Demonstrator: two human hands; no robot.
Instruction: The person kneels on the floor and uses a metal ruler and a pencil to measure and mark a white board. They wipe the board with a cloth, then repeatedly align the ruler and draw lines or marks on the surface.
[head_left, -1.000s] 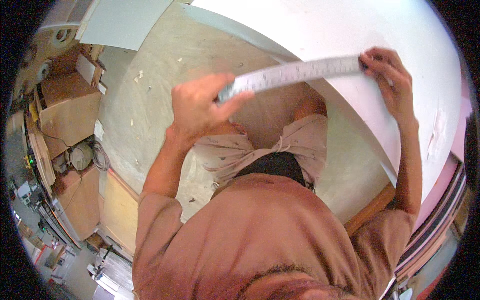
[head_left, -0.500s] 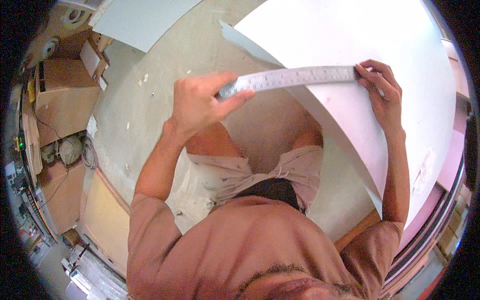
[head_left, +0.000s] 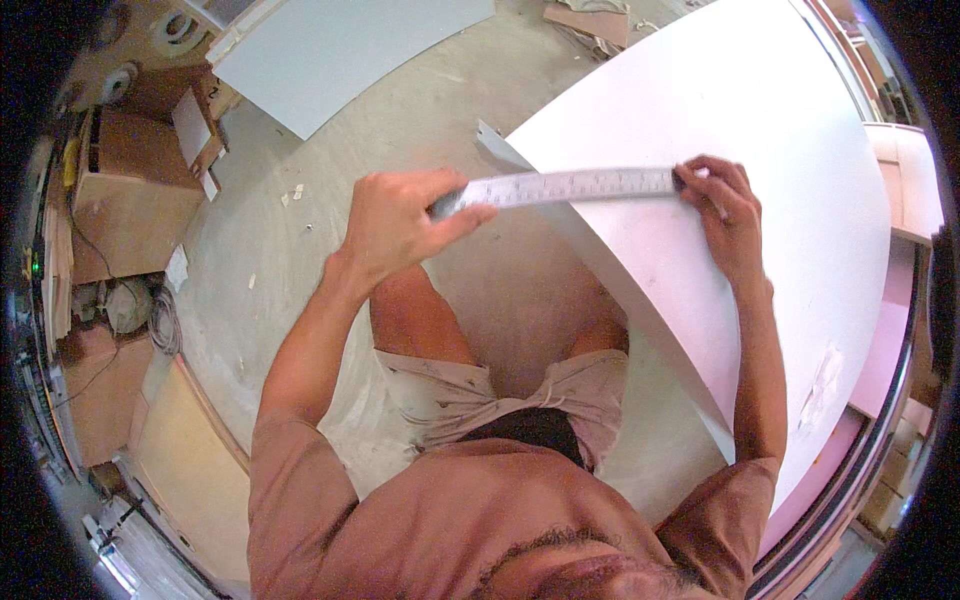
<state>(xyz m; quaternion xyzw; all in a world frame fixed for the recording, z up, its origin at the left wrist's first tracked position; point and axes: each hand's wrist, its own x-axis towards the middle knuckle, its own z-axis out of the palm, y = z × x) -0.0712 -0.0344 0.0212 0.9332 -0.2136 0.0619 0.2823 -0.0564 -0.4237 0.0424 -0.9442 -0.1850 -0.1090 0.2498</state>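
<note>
A steel ruler (head_left: 568, 184) with printed markings spans between my two hands, over the edge of a large white board (head_left: 800, 180) on the right. My left hand (head_left: 402, 222) grips the ruler's left end between thumb and fingers. My right hand (head_left: 725, 215) pinches the other end above the board, fingers bent. Below the ruler are my bare legs and shorts on a pale floor. A narrow grey strip (head_left: 500, 148) runs along the board's left edge.
A pale grey sheet (head_left: 340, 55) lies at the upper left. Plywood boxes (head_left: 135, 200), coiled cable (head_left: 165, 322) and a yellowish panel (head_left: 185, 450) line the left. Pink boards (head_left: 890, 330) lie at the far right, and wood scraps (head_left: 585, 22) at the top.
The view has shifted, showing more at the top. Both hands and the ruler sit lower in the picture, and my right hand is further left. The grips look the same.
</note>
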